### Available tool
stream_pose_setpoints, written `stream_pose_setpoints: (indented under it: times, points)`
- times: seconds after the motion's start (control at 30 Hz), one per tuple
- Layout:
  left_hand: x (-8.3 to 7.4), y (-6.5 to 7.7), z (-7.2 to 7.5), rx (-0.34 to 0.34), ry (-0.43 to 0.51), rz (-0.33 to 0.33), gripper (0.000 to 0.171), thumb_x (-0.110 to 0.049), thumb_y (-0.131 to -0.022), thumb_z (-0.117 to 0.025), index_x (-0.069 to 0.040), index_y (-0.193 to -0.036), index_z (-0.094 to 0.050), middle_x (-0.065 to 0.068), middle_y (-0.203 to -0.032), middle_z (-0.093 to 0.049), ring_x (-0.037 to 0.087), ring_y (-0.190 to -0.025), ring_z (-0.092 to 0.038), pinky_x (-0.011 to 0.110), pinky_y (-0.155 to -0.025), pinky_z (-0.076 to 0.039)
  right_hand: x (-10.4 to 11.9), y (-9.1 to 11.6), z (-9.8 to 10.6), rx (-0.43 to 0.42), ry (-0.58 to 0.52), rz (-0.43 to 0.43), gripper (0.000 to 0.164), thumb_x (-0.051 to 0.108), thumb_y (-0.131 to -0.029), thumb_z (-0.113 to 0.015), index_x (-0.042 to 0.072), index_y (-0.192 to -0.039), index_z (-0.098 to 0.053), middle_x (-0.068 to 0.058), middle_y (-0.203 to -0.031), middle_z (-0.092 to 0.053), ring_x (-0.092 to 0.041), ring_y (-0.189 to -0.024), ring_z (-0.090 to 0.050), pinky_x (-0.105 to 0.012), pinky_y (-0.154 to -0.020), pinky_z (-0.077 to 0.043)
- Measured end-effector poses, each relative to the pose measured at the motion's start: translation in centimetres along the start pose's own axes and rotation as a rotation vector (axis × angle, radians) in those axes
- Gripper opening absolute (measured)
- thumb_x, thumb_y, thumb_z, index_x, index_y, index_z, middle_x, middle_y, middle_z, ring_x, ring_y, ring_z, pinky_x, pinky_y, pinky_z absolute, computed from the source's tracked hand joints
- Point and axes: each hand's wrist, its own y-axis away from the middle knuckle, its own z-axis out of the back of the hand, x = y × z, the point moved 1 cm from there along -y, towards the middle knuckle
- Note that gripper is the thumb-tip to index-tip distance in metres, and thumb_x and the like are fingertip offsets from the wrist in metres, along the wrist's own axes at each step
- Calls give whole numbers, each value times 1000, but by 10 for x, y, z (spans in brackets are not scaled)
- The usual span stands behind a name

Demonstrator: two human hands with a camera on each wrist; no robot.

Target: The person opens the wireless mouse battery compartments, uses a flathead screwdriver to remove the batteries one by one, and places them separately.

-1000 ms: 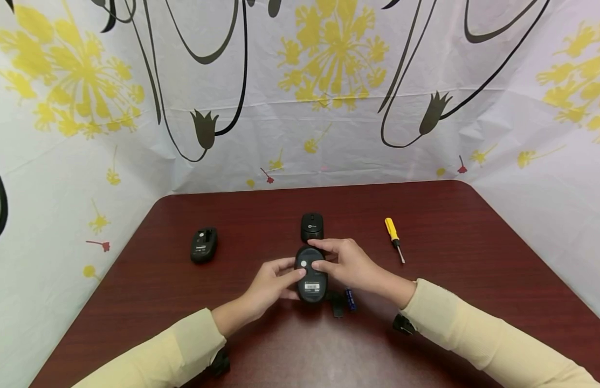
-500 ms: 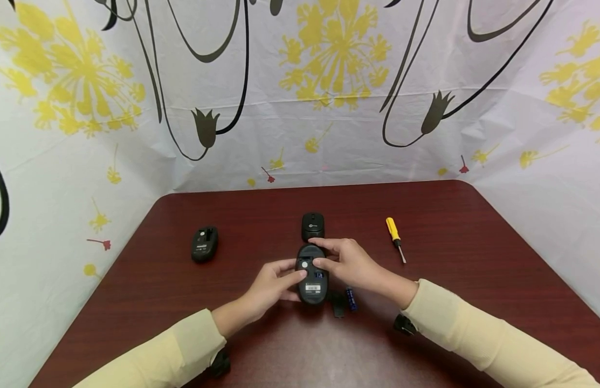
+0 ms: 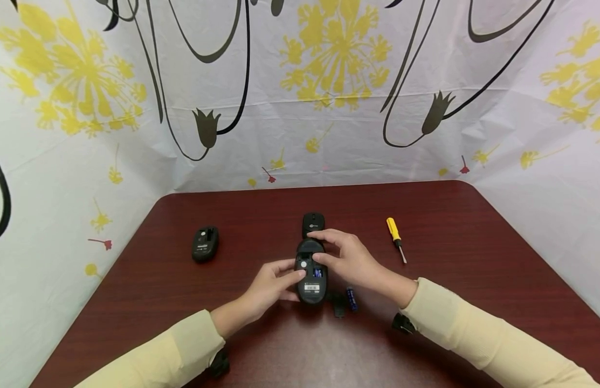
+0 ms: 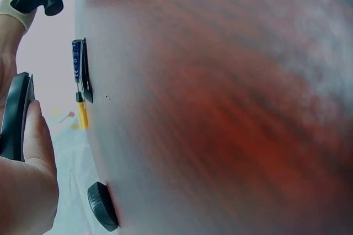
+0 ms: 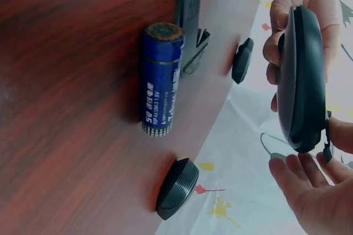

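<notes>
Left hand [image 3: 270,284], half-curled, is gripping the mouse [image 3: 310,279] at nine o'clock; right hand [image 3: 350,260] is pinching its twelve-o'clock end, over the table [image 3: 270,350]. I'm guessing it's light, stiff, slick, sides offering surest hold.

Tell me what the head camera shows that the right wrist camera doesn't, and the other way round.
Only the head view: the yellow screwdriver, the cream sleeves and the white label under the held mouse.

Only the right wrist view: readable print along the loose blue battery, and the ribbed edge of a tabletop mouse.

Both: that battery, the flat black cover beside it, and the held mouse with left fingers and right fingers.
</notes>
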Motion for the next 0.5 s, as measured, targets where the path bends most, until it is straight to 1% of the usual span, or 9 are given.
stream_pose_setpoints:
  times: [0.07,0.13,0.27,0.4,0.5]
  points:
    - [0,0,0,0,3,2,48,-23,-83,-62,-1,-123,-48,16,-108,-58,27,-85,-61,41,-65,-52,1,-1,0,-14,11,23,38,1,-81,-62,4,-117,-54,-12,-112,-54,-22,-94,-56,-36,-81,-47]
    - [0,0,1,1,3,3,48,-23,-83,-62,-1,-123,-48,17,-108,-58,27,-85,-61,41,-65,-52,3,-1,0,-33,38,38,37,1,-79,-63,5,-115,-56,-11,-107,-56,-22,-89,-56,-35,-77,-48]
    - [0,1,1,2,6,4,47,-23,-84,-61,-1,-123,-48,17,-109,-57,27,-85,-61,41,-65,-52,4,-1,0,-64,76,30,36,2,-78,-65,8,-113,-58,-9,-95,-58,-20,-79,-53,-34,-66,-48]
    - [-1,1,1,0,7,0,46,-21,-84,-61,0,-123,-48,17,-109,-57,26,-85,-61,41,-65,-52,3,-2,1,-56,30,-15,34,3,-79,-64,10,-113,-59,-9,-85,-58,-21,-73,-51,-34,-60,-47]
    - [-2,2,0,1,5,-4,46,-21,-84,-61,0,-122,-48,17,-108,-58,26,-85,-61,41,-66,-52,2,-3,2,-41,-14,-31,33,3,-80,-64,9,-112,-59,-11,-82,-57,-23,-72,-51,-34,-58,-46]
